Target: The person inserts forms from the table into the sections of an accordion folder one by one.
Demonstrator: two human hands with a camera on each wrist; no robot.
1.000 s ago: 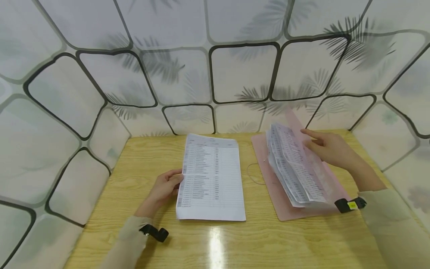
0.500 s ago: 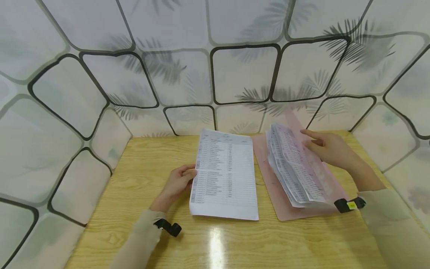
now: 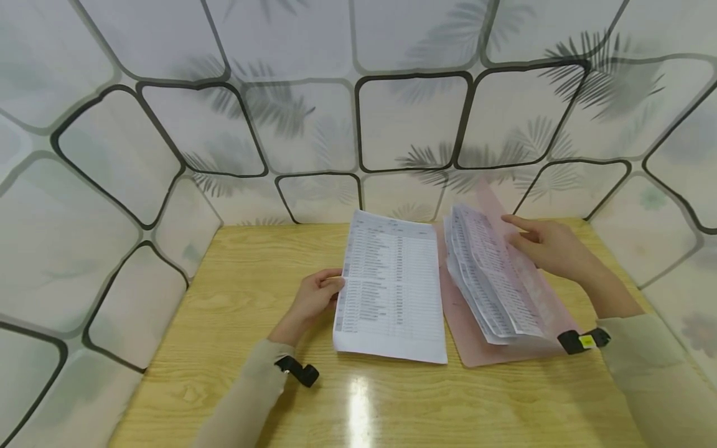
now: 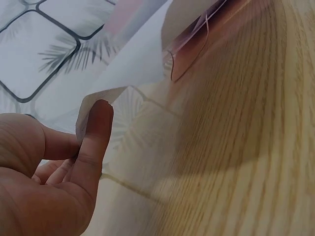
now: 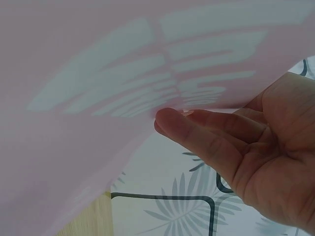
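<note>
The left hand [image 3: 316, 297] pinches the left edge of a white printed paper sheet [image 3: 392, 289] lying on the yellow wooden table [image 3: 235, 298]. The right hand [image 3: 546, 246], fingers curled, holds up the pink translucent folder cover [image 3: 504, 205] and loose printed pages [image 3: 487, 274], just right of the sheet.

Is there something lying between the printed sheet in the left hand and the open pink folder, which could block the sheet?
Nothing visible does. The printed sheet, pinched by the left hand, already overlaps the pink folder; the right hand holds the folder's pages up.
</note>
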